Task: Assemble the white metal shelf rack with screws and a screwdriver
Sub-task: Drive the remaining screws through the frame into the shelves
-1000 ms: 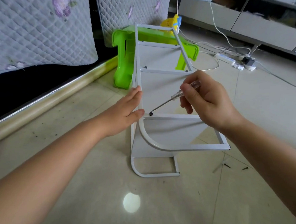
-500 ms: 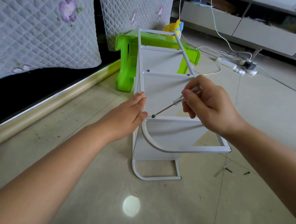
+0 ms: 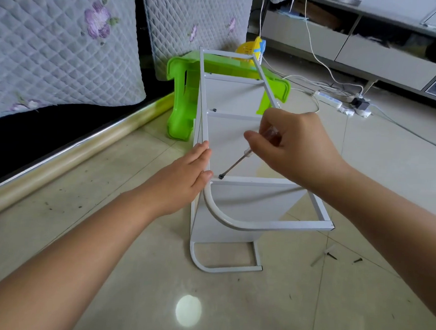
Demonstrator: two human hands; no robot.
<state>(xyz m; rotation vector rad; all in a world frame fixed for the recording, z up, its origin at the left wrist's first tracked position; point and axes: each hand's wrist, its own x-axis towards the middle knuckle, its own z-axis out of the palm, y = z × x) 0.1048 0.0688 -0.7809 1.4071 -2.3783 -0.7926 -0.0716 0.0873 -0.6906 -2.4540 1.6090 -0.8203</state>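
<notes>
Tiled floor (image 3: 364, 173), white rack (image 3: 238, 196), right hand (image 3: 297, 149) gripping screwdriver (image 3: 240, 158)

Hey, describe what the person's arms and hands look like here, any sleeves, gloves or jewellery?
Both forearms are bare as far as the frame shows, with no sleeves in view. The left hand and right hand wear no gloves. No rings, watch or bracelet show on the visible fingers or wrists.
</notes>
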